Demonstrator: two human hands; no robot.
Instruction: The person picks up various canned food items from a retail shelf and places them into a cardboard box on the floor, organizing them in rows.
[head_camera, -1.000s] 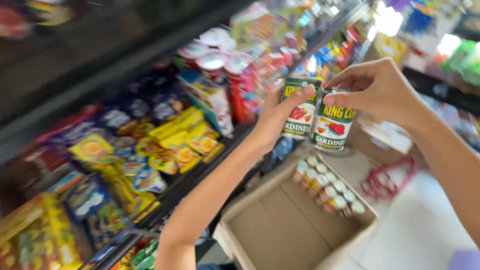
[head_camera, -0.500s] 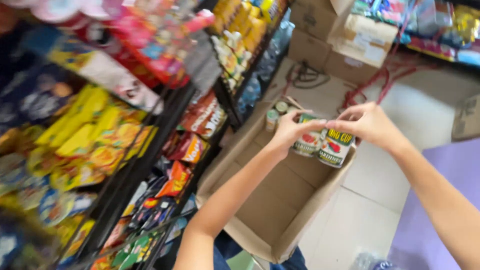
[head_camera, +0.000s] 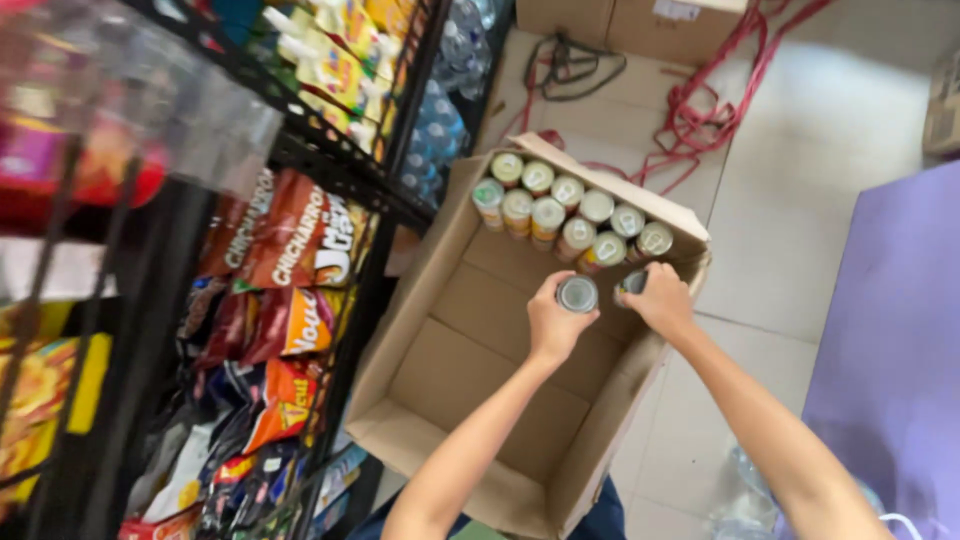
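An open cardboard box (head_camera: 420, 330) lies on the tiled floor in front of me. At its far end stand several tin cans (head_camera: 570, 215) in rows, lids up. My left hand (head_camera: 555, 320) holds one can (head_camera: 577, 294) upright inside the box, just short of those rows. Beside it, my right hand (head_camera: 660, 298) grips a second can (head_camera: 630, 285) close to the box's right wall. The near half of the box floor is bare cardboard.
A black wire shelf rack (head_camera: 330, 170) full of snack bags and bottles stands at the left, right against the box. Red cord (head_camera: 700, 110) and more cardboard boxes (head_camera: 630, 25) lie on the floor beyond. A purple surface (head_camera: 890, 350) fills the right side.
Both hands have come down from shelf height with the two cans, now lowered inside the box next to the rows. My view has tilted from the shelves to the floor.
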